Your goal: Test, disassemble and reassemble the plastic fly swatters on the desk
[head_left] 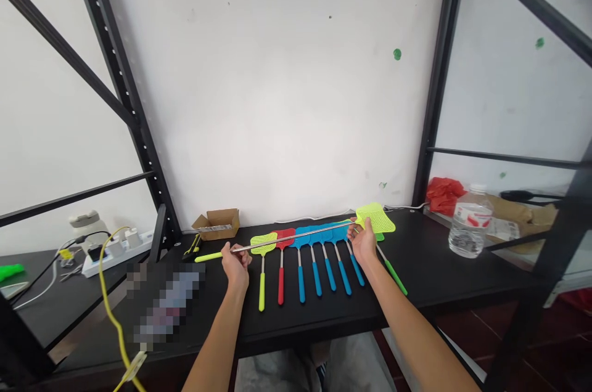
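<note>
A yellow-green fly swatter with its metal rod drawn out long is held sideways above the table. My left hand is closed on the rod close to the yellow-green grip. At the other end, my right hand pinches the rod just below the perforated head. Under it lie more swatters in a row, handles toward me: a yellow one, a red one, several blue ones with overlapping heads, and a green one at the right, its head partly hidden by my right hand.
An open cardboard box and a yellow-black tool sit at the back left of the black table. A water bottle and red plastic bag stand right. Left are a power strip and yellow cable. Black posts flank the table.
</note>
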Tool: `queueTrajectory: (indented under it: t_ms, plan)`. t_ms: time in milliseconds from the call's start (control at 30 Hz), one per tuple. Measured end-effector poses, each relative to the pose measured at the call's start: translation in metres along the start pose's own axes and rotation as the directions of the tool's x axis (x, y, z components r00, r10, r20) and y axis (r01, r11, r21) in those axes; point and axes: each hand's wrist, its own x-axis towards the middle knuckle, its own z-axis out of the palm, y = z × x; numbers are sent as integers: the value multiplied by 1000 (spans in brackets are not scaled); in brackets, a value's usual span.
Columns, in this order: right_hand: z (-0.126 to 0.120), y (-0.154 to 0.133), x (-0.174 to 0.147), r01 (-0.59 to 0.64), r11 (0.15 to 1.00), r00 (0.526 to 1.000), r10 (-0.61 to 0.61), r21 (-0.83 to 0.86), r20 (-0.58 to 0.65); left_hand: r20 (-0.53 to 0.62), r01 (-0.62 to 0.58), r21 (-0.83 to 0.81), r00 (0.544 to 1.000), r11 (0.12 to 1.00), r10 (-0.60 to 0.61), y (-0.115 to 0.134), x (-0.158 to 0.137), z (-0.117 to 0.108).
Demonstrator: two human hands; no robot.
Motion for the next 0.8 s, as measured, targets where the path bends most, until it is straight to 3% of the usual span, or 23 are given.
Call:
queueTrajectory:
  t_ms: [267,567,800]
  plan:
    - [-2,2,-1,64,997,990,-68,-43,-120,-64,-40,-29,997,999,38,-3,2,-3]
    - [-7,3,3,61,994,977,-77,-86,-197,44,4,72,999,997,-7,-11,4,-5]
    - [-11,3,5,67,991,980,-88,-117,-178,143,-12,166,990,986,-12,-9,-2,-2]
